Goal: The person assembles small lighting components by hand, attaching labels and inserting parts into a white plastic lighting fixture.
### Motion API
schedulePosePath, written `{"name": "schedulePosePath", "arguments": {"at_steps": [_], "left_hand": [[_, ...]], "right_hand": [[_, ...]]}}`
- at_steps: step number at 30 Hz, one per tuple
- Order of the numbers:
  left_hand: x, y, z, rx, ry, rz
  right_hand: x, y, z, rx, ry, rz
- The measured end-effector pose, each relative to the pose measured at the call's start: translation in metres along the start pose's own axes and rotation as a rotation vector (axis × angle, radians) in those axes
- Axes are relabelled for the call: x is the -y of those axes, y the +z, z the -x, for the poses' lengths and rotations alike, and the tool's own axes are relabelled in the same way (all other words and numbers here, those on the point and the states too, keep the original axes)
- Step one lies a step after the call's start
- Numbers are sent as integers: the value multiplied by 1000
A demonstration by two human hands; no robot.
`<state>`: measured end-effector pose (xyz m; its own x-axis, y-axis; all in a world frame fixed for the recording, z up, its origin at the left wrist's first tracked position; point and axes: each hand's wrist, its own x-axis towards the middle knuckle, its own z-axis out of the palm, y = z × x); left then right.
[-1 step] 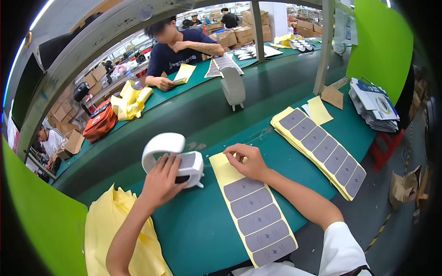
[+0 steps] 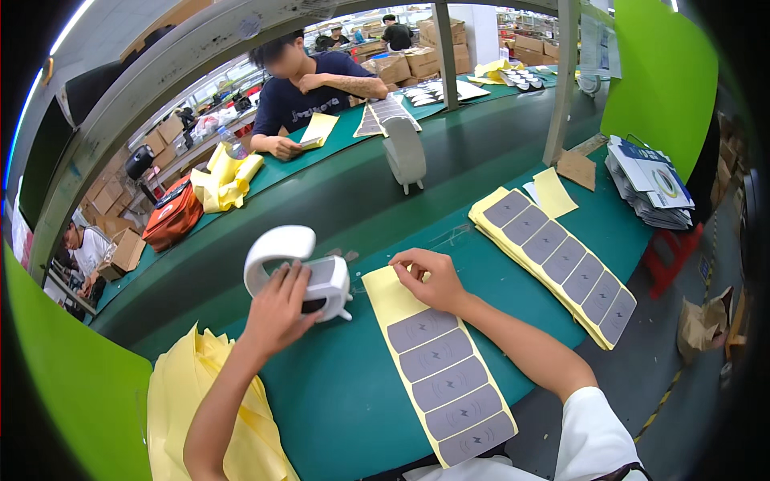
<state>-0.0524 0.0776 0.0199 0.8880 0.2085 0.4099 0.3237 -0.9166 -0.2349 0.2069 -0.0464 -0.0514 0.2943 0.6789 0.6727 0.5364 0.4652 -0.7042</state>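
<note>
My left hand (image 2: pixel 277 313) is closed around a white C-shaped device (image 2: pixel 277 244) with short peg legs. The device is tilted, with its legs toward the right, and my fingers lie across its grey flat face. Below my right hand (image 2: pixel 429 280) lies a yellow-backed sticker sheet (image 2: pixel 395 293) with several grey rounded labels, each printed with a bolt symbol. The right hand's fingers are curled together at the sheet's blank top end. What lies between those fingertips is hidden.
A stack of similar sticker sheets (image 2: pixel 553 248) lies at the right. Crumpled yellow backing paper (image 2: pixel 208 401) is at the near left. A second white device (image 2: pixel 405 156) stands on the dark belt (image 2: pixel 337 192) ahead. Across it, a person (image 2: pixel 313 88) sits holding yellow paper. Printed sheets (image 2: pixel 650 180) are stacked at far right.
The white device has shifted slightly left and tipped a little in my left hand. My right hand stays at the top of the sticker sheet.
</note>
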Motion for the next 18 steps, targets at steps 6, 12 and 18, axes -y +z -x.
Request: {"name": "schedulePosePath", "arguments": {"at_steps": [6, 12, 18], "left_hand": [[61, 68, -55, -46, -185, -52], [92, 129, -77, 18, -441, -333], [76, 148, -97, -93, -467, -207]], "right_hand": [[-21, -10, -5, -147, 135, 18], [-37, -10, -8, -298, 297, 7], [-44, -11, -14, -293, 385, -71]]}}
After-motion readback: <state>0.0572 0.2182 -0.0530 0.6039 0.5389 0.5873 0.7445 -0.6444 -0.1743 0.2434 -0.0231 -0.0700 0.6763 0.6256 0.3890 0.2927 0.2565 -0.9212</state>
